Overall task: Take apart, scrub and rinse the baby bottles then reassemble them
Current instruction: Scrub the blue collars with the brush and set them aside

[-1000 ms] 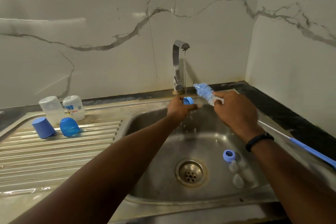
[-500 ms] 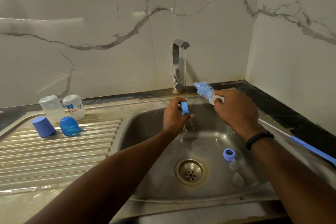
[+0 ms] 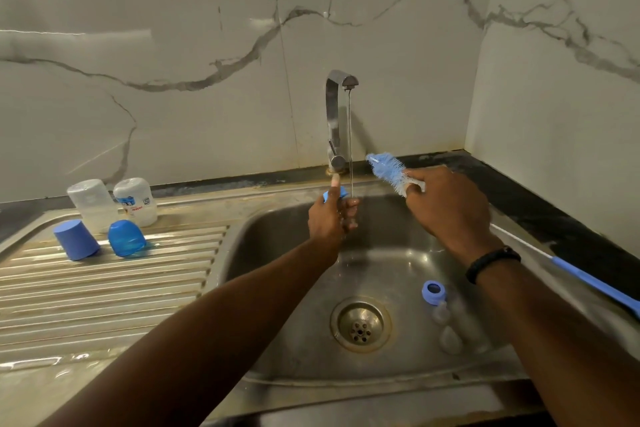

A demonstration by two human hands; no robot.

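Collar ring (image 3: 333,193) looks light, stiff, wet-slick: your left hand (image 3: 329,218) pinches its rim; right hand (image 3: 446,208) grips brush (image 3: 388,172).

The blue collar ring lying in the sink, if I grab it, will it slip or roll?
The blue collar ring lies in a wet steel sink, so it is probably slippery. It looks small and plastic, likely light. Being round, it may roll towards the drain if nudged.

Glossy steel sink (image 3: 398,253) under the hands – ribbed drainboard (image 3: 104,288); shiny metal tap (image 3: 333,121); bristly brush (image 3: 388,172); polished marble wall (image 3: 173,45).
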